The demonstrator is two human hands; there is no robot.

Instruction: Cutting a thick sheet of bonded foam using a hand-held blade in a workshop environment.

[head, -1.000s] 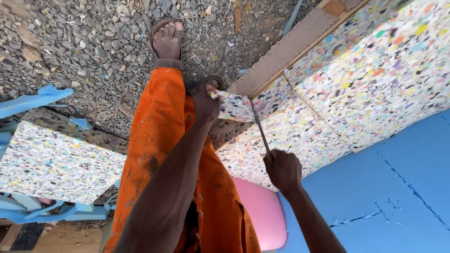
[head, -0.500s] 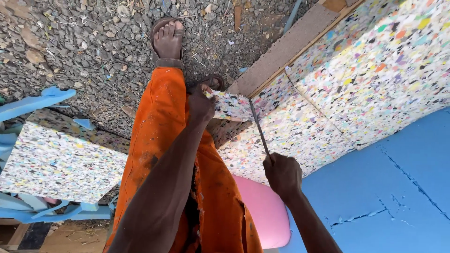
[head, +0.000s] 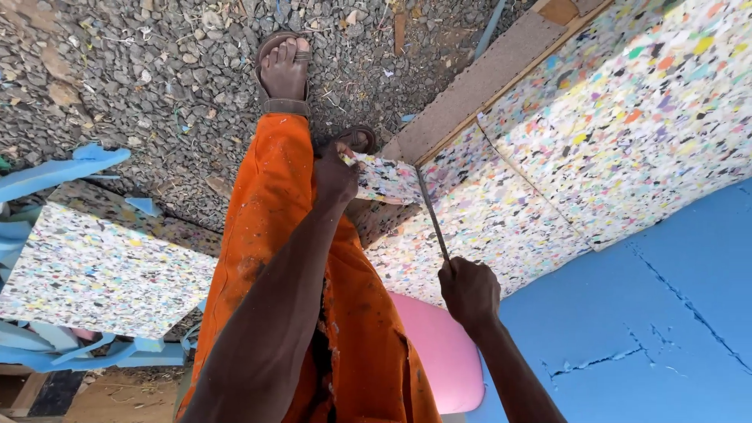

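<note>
My left hand (head: 335, 174) grips the loose corner strip (head: 388, 178) of a multicoloured speckled foam slab (head: 486, 211) and pulls it away from the slab. My right hand (head: 468, 291) is closed around the handle end of a thin blade (head: 432, 213), which stands in the cut between the strip and the slab. Both hands are over my orange trouser leg (head: 274, 235). My sandalled foot (head: 283, 69) rests on gravel ahead.
A thicker speckled foam block (head: 627, 110) lies on the slab to the right, over a brown board (head: 486, 78). Blue foam (head: 650, 329) and a pink piece (head: 439, 352) lie below. Another speckled slab (head: 94, 266) and blue foam offcuts (head: 55, 168) sit at left on gravel (head: 117, 78).
The blade has shifted slightly along the cut and my right hand has dropped a little. My left hand keeps its hold on the strip.
</note>
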